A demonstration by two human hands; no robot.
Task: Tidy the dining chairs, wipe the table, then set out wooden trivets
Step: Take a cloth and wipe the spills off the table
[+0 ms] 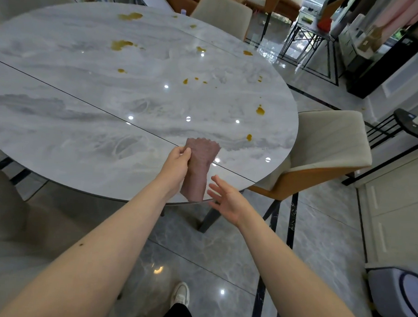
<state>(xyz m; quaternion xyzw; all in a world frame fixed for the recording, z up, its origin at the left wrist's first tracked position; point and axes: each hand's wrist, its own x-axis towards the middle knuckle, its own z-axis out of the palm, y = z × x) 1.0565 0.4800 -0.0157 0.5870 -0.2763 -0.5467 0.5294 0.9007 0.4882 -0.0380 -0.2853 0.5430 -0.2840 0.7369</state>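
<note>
Where yellow stains (124,44) spot grey marble table (59,126), glossy tiled floor (222,251)

- No text, label, brand, number or sign is showing clearly enough to be read anywhere in this view.
</note>
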